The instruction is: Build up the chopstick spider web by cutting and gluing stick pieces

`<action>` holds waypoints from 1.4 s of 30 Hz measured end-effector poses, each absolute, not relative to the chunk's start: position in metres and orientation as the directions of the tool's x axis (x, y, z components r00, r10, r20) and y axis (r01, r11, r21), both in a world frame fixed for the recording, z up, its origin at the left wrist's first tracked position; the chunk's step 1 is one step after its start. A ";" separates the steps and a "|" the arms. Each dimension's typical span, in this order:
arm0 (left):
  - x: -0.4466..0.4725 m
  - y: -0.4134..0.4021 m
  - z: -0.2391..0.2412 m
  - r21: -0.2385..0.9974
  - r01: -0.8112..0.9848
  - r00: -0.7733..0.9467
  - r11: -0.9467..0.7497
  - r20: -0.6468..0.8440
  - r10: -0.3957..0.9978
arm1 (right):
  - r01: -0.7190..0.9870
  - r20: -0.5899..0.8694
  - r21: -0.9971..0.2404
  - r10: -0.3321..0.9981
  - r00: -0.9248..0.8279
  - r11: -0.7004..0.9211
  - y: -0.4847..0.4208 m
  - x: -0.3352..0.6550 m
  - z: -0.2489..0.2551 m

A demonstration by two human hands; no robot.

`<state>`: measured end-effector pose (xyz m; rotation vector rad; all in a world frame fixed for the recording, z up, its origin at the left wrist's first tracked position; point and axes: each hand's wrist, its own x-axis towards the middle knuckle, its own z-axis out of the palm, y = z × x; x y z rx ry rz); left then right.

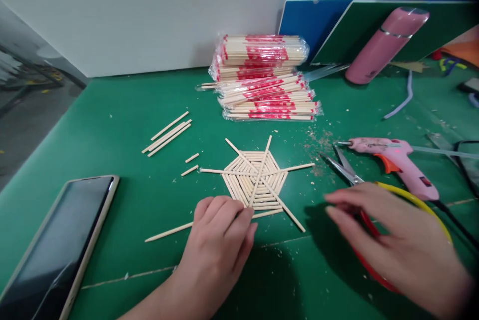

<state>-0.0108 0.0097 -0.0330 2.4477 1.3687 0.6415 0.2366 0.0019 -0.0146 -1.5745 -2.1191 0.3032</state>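
Note:
A hexagonal web of wooden sticks (258, 177) lies flat on the green table (123, 125), with long spokes crossing its middle. My left hand (220, 242) rests at its near edge, fingers curled together on a long stick (168, 231) that runs under them. My right hand (396, 240) hovers to the right, fingers stretched out and a little blurred, over shears (346, 167) with red and yellow handles. I see nothing held in it.
A phone (56, 250) lies at the near left. Loose cut sticks (166, 138) sit left of the web. Wrapped chopstick packs (262, 78) are stacked at the back. A pink glue gun (392, 160) and pink flask (385, 43) are on the right.

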 end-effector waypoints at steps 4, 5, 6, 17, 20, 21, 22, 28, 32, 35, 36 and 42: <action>-0.011 0.010 -0.036 0.400 0.730 0.499 -0.554 0.241 0.832 | 0.742 0.091 -0.539 0.904 -0.418 0.398 0.010 0.196 -0.021; -0.011 0.010 -0.037 0.398 0.730 0.502 -0.555 0.239 0.831 | 0.745 0.069 -0.542 0.905 -0.421 0.388 0.012 0.193 -0.023; -0.011 0.010 -0.038 0.397 0.729 0.506 -0.558 0.236 0.830 | 0.749 0.052 -0.544 0.906 -0.420 0.378 0.013 0.191 -0.025; -0.012 0.009 -0.041 0.445 0.743 0.452 -0.500 0.217 0.865 | 0.749 0.013 -0.575 0.919 -0.393 0.329 0.013 0.193 -0.029; -0.011 0.011 -0.039 0.402 0.753 0.483 -0.521 0.200 0.853 | 0.746 0.019 -0.575 0.917 -0.399 0.337 0.014 0.193 -0.029; -0.010 0.011 -0.038 0.368 0.759 0.495 -0.537 0.210 0.843 | 0.746 0.022 -0.573 0.916 -0.400 0.339 0.014 0.193 -0.029; -0.009 0.012 -0.037 0.326 0.764 0.507 -0.556 0.228 0.831 | 0.746 0.023 -0.573 0.916 -0.400 0.340 0.015 0.193 -0.029; -0.005 0.014 -0.034 0.161 0.767 0.569 -0.621 0.277 0.774 | 0.733 0.012 -0.595 0.915 -0.403 0.330 0.014 0.194 -0.030; -0.004 0.014 -0.035 0.170 0.759 0.579 -0.629 0.265 0.771 | 0.729 0.005 -0.601 0.914 -0.406 0.327 0.014 0.194 -0.030; -0.004 0.014 -0.034 0.202 0.772 0.553 -0.602 0.254 0.794 | 0.727 0.011 -0.602 0.915 -0.404 0.329 0.015 0.194 -0.030; -0.003 0.014 -0.034 0.218 0.779 0.538 -0.587 0.246 0.806 | 0.728 0.013 -0.601 0.914 -0.405 0.331 0.015 0.193 -0.030; -0.003 0.013 -0.040 0.367 0.781 0.449 -0.505 0.232 0.863 | 0.730 0.021 -0.589 0.909 -0.416 0.348 0.014 0.193 -0.030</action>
